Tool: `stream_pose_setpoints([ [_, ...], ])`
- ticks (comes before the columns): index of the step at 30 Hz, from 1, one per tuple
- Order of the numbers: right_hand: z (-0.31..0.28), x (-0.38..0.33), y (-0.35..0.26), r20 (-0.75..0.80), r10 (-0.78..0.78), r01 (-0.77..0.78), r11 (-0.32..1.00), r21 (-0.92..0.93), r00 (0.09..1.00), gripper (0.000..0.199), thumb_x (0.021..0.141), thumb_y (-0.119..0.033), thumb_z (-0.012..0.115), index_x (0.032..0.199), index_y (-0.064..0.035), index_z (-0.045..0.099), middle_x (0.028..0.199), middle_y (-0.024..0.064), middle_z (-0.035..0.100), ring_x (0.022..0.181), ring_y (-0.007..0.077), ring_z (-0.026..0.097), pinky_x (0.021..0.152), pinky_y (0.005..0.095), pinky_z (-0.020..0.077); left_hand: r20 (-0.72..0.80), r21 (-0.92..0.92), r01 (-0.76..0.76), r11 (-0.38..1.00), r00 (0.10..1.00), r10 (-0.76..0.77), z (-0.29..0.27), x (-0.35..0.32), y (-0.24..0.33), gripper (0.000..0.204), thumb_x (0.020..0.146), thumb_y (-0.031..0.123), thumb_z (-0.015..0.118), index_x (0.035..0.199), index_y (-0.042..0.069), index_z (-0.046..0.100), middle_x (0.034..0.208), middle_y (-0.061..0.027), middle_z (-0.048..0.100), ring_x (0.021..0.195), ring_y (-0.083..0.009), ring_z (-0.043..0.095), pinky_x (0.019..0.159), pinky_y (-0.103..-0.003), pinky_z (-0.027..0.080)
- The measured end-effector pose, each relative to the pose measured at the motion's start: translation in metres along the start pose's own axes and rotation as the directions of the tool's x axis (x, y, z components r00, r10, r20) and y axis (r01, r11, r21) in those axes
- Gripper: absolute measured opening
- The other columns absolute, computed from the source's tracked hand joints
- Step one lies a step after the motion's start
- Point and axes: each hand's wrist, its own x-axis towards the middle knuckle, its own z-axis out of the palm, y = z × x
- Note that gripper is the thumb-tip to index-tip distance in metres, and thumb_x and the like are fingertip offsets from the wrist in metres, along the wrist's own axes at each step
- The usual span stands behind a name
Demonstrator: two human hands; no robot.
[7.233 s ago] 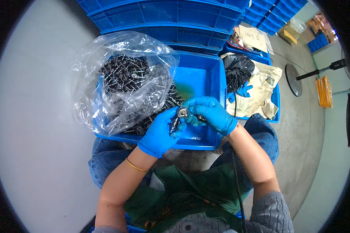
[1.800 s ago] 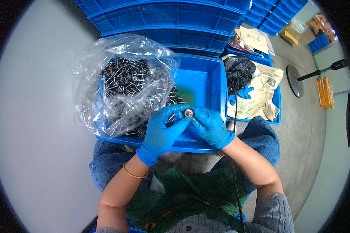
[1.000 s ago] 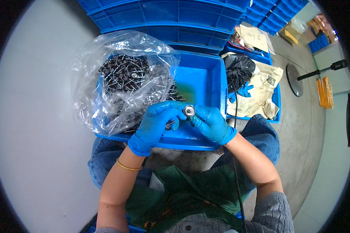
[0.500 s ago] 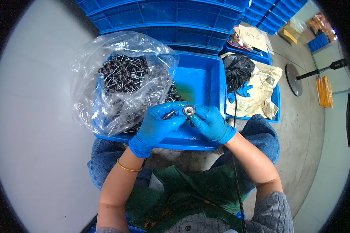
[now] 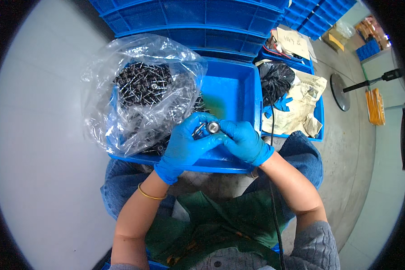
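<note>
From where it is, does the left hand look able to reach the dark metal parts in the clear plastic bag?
Probably yes. The left hand sits beside the clear plastic bag, whose mouth seems open toward it; nothing lies between, though it already holds a small round metal part.

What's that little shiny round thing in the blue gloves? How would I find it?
Look at the big blue bin on the person's lap, with a clear plastic bag of dark parts at its left. At its near edge, the left hand and right hand meet around a small round silvery metal piece. It alone is held; the others lie heaped.
</note>
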Motion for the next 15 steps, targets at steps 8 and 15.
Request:
stream_pose_setpoints([
  [8,-0.015,0.027,0.022,0.295,0.536,-0.536,0.375,0.756,0.791,0.028,0.077,-0.014,0.056,0.104,-0.0063,0.055,0.075,-0.0024,0.055,0.055,0.0049,0.043,0.051,0.0203,0.0392,-0.092,-0.266,-0.121,0.956,0.991,0.100,-0.034,0.008,-0.011,0.017,0.078,0.006,0.049,0.095,0.004,0.049,0.076,-0.0029,0.049,0.064,-0.0086,0.046,0.047,-0.018,0.036],
  [15,0.046,0.017,0.101,0.346,0.445,-0.169,0.780,-0.602,0.826,0.016,0.075,-0.013,0.049,0.080,-0.0070,0.063,0.074,0.0119,0.061,0.068,0.0221,0.060,0.059,0.0337,0.0470,-0.041,-0.553,0.196,0.810,0.964,-0.261,-0.042,0.005,-0.005,0.022,0.083,0.015,0.045,0.102,0.005,0.049,0.077,-0.0019,0.049,0.069,-0.0085,0.048,0.049,-0.016,0.036],
])
